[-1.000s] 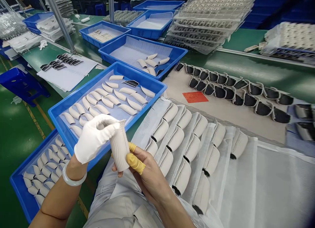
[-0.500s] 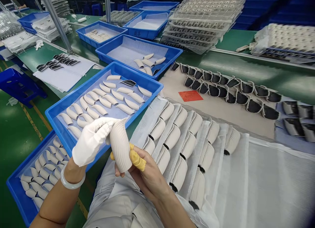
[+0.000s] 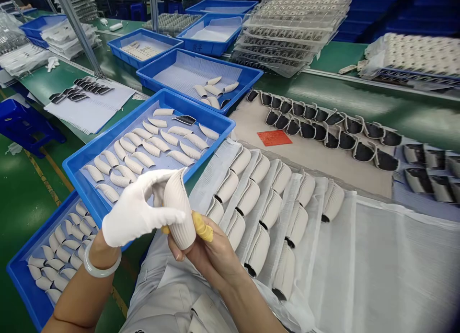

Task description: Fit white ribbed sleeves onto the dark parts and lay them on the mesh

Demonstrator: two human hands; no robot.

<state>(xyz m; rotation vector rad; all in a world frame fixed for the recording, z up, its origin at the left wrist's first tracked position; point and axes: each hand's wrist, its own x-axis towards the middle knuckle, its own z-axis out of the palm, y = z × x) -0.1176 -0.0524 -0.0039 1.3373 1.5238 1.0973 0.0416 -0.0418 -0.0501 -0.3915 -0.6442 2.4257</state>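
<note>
My left hand (image 3: 138,209), in a white glove, pinches a cream ribbed curved shell (image 3: 178,207) at its top and side. My right hand (image 3: 206,251), bare with yellow finger cots, grips the same shell from below and behind. Both hands hold it over my lap, just in front of a blue tray (image 3: 81,158) that carries rows of similar cream shells. To the right, more cream shells (image 3: 258,199) stand in rows on white foam sheets.
A second blue tray (image 3: 21,280) of shells sits low at the left. Further blue trays (image 3: 247,76) stand behind. Dark-lined shells (image 3: 330,127) lie in rows on a beige sheet beside a red card (image 3: 275,137). Stacked clear blister trays (image 3: 298,31) rest on the green belt.
The shell has turned in my hands, its top tipping toward the right. My left thumb has slid down its side. The camera view drifted slightly.
</note>
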